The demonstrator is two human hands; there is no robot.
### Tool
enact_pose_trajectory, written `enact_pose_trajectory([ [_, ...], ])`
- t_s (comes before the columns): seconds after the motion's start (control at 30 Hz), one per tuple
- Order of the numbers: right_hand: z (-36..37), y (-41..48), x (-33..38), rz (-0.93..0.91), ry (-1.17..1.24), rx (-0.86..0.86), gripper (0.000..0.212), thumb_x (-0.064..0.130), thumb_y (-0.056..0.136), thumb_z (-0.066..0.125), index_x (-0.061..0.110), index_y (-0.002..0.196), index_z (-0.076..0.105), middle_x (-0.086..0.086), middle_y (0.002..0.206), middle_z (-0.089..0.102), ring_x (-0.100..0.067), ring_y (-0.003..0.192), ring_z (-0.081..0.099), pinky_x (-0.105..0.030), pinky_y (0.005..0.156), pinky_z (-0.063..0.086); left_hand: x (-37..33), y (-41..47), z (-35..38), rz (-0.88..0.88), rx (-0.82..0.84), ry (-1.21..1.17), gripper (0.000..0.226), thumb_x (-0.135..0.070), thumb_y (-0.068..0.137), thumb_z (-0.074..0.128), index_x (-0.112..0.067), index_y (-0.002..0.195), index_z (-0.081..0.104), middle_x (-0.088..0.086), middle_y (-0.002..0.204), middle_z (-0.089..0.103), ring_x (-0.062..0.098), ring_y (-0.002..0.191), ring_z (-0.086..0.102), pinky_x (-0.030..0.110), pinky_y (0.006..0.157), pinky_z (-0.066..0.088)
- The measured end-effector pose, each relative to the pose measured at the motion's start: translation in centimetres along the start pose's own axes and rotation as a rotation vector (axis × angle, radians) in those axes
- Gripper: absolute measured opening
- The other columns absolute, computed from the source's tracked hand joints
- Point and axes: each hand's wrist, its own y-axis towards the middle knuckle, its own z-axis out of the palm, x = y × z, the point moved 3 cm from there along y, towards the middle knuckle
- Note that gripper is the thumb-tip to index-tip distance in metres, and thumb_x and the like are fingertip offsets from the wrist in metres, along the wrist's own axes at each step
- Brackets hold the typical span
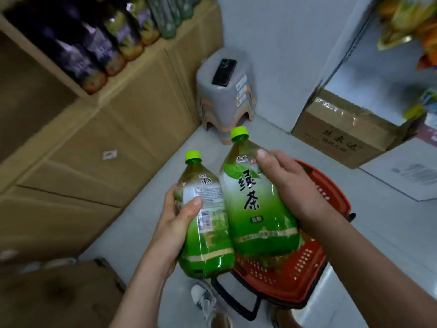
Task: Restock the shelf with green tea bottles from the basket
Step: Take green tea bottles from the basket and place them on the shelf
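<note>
I hold two green tea bottles with lime caps above the floor. My left hand [176, 223] grips the left bottle [208, 233] around its middle, thumb across the label. My right hand [290, 188] grips the right bottle [255, 204] from its right side, thumb near the shoulder. The two bottles touch side by side. Below them stands the red basket [305, 275] with black handles; its inside is mostly hidden by the bottles. The wooden shelf [45, 55] runs along the upper left with dark purple bottles [78, 50] lying in a row.
Cardboard boxes [94, 157] are stacked under the shelf on the left. A stack of grey plastic stools [227, 91] with a phone on top stands in the corner. Another cardboard box [350, 136] sits at right under hanging snack bags [411, 24]. My shoe [205, 301] shows at the bottom.
</note>
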Motion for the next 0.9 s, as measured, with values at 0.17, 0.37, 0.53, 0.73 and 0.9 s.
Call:
enact_pose_trajectory([
  [0.17, 11.7, -3.1, 8.4, -0.175, -0.17, 0.178, 0.071, 0.071, 0.054, 0.076, 0.043, 0.115, 0.056, 0.015, 0.101, 0.072, -0.004, 0.094, 0.068, -0.03, 0.084, 0.055, -4.4, -5.4, -10.6, 0.114, -0.279, 0.071, 0.073, -0.046, 0.066, 0.082, -0.045, 0.126, 0.04, -0.01, 0.115, 0.063, 0.011, 0.099, 0.064, 0.029, 0.081, 0.052],
  [0.37, 28.4, -3.3, 13.0, -0.24, -0.115, 0.36, 0.065, 0.044, 0.055, 0.081, 0.033, 0.116, 0.059, 0.012, 0.093, 0.075, -0.004, 0.088, 0.07, -0.025, 0.081, 0.056, -5.7, -7.6, -24.8, 0.148, -0.564, 0.072, 0.076, -0.049, 0.061, 0.079, -0.048, 0.125, 0.039, -0.017, 0.107, 0.064, 0.011, 0.098, 0.063, 0.03, 0.085, 0.046],
  [0.53, 38.2, -0.3, 13.5, -0.228, -0.014, 0.365, 0.07, 0.04, 0.055, 0.082, 0.029, 0.119, 0.056, 0.0, 0.101, 0.073, -0.012, 0.085, 0.072, -0.028, 0.071, 0.059, -6.7, -6.3, -34.8, 0.18, -0.76, 0.084, 0.092, -0.04, 0.064, 0.085, -0.037, 0.139, 0.032, -0.009, 0.115, 0.06, 0.014, 0.102, 0.058, 0.03, 0.09, 0.042],
  [0.73, 45.2, 6.8, 12.5, -0.264, -0.027, 0.373, 0.074, 0.031, 0.052, 0.09, 0.037, 0.116, 0.054, -0.001, 0.113, 0.068, -0.017, 0.1, 0.068, -0.041, 0.089, 0.056, -4.8, 0.3, -42.1, 0.239, -0.965, 0.067, 0.109, -0.05, 0.054, 0.087, -0.042, 0.143, 0.024, 0.004, 0.14, 0.046, 0.024, 0.125, 0.048, 0.042, 0.106, 0.038],
  [0.9, 50.1, 12.7, 11.4, -0.305, -0.023, 0.421, 0.085, 0.02, 0.056, 0.088, 0.03, 0.129, 0.046, 0.005, 0.115, 0.064, -0.013, 0.104, 0.065, -0.042, 0.096, 0.052, -4.4, 7.3, -45.3, 0.33, -0.972, 0.124, 0.109, -0.038, 0.058, 0.089, -0.041, 0.144, 0.024, 0.001, 0.142, 0.039, 0.021, 0.125, 0.046, 0.03, 0.097, 0.035],
])
